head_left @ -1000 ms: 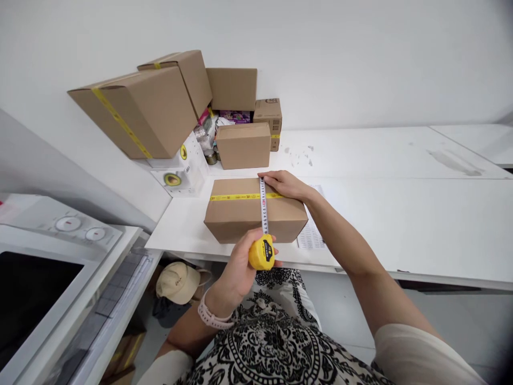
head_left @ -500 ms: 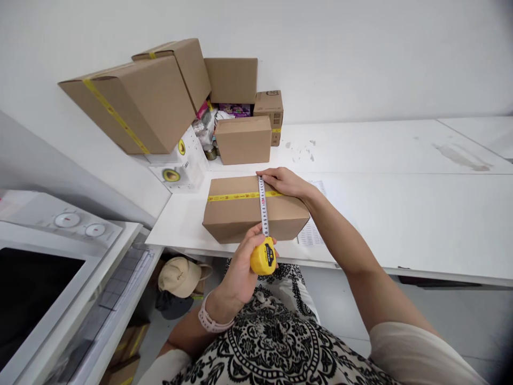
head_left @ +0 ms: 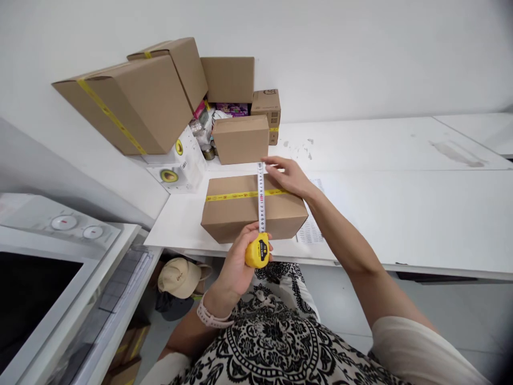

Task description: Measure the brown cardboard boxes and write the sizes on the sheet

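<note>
My left hand (head_left: 237,260) is closed around a yellow tape measure (head_left: 257,251) at the near side of a taped cardboard box (head_left: 232,214). Its pulled-out white blade (head_left: 262,200) runs across the box top, crossing the yellow packing tape, and the blade's end sticks out past the far edge. Over the far right part of the box is my right hand (head_left: 290,174), with fingers stretched out and apart beside the blade's end. Whether a fingertip touches the blade is hard to make out.
A printed sheet (head_left: 310,231) lies partly under the box. Behind stand a smaller carton (head_left: 242,140) and stacked large cartons (head_left: 148,101) on white avocado-printed boxes (head_left: 180,174). A microwave (head_left: 36,289) is at left; a beige cap (head_left: 179,277) sits below the white table (head_left: 401,214).
The blade's end has slid forward, off the box's far edge. My right hand has lifted from the box top and its fingers have spread. The tape measure has shifted slightly left and away from me.
</note>
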{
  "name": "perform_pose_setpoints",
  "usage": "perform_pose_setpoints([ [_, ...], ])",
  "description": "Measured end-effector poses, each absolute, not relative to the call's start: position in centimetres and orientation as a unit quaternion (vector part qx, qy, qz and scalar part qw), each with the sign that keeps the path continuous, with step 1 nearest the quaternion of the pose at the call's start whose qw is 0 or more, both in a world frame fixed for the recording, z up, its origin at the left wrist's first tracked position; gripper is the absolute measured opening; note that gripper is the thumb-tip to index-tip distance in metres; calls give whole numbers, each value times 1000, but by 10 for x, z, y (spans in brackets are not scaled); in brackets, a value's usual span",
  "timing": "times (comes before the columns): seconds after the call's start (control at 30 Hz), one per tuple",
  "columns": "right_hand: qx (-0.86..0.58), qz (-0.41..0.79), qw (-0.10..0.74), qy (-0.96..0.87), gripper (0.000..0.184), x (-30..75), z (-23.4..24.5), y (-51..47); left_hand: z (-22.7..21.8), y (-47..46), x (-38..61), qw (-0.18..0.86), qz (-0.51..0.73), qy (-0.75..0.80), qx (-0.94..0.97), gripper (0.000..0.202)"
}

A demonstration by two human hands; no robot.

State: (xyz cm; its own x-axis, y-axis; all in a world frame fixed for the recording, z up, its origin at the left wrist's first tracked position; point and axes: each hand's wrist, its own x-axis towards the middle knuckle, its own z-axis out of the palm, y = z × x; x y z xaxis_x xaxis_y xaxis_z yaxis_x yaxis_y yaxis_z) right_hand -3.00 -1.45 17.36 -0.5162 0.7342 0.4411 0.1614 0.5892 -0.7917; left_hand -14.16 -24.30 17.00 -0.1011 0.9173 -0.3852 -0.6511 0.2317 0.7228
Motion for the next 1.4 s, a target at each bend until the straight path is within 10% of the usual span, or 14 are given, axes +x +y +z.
perform_pose_setpoints([
  [0.2, -430, 265, 625, -595, 30, 12, 142, -79, 153, -218, -175, 528, 680, 478, 176, 38],
  [0.43, -384, 447, 474, -655, 33, 3, 83, -124, 136, -174, -196, 421, 696, 531, 237, 35],
  [0.73, -387, 512, 640, -423, 48, 14, 69, -142, 100, -216, -174, 594, 275, 509, 559, 30],
  [1.2, -443, 572, 450, -523, 59, 46, 35, -164, 50, -176, -100, 615, 375, 462, 518, 86],
  [1.4, -615, 378, 402, -564, 46, 102, 31, -120, 41, -167, -92, 392, 409, 542, 620, 93],
])
